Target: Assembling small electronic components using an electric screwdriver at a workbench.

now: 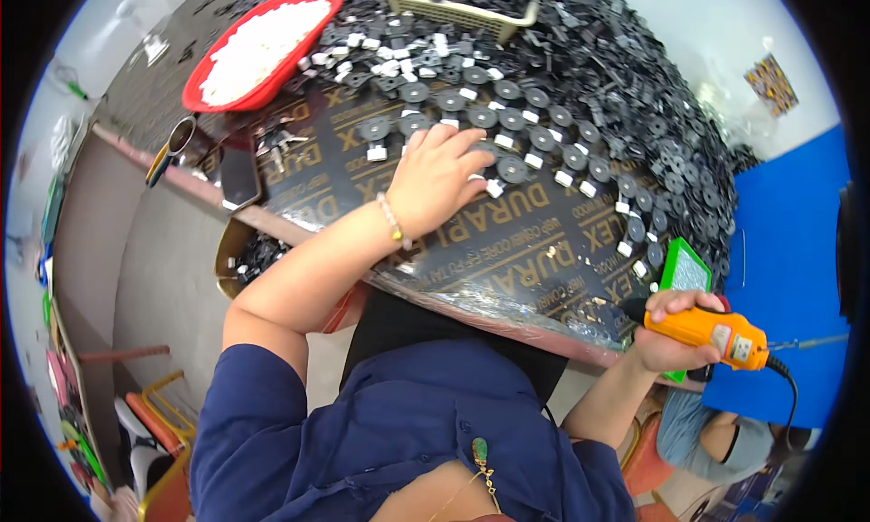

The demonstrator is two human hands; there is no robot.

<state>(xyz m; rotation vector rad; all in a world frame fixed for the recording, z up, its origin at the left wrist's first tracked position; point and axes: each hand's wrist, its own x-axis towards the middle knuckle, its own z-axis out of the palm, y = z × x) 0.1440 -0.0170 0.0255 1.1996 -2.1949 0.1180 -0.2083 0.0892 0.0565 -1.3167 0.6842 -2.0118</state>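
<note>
My left hand [435, 178] reaches palm down over the table, fingers spread. Its fingertips are at the near edge of several black round-ended plastic parts [512, 169], each with a small white block [494, 188] beside or on it. What lies under the fingertips is hidden. At the table's right edge, my right hand [657, 348] is wrapped round an orange corded electric screwdriver [707, 333]. The tool's dark nose points left, and a black cord leaves its back end. Staggered rows of the black parts curve from the middle of the table down its right side.
A large heap of loose black parts [589, 42] covers the far side. A red basin [192, 98] of white pieces and a beige basket [462, 13] stand there. A green-framed tray [672, 273] lies right. A phone [240, 173] rests left, above a cardboard box [227, 261].
</note>
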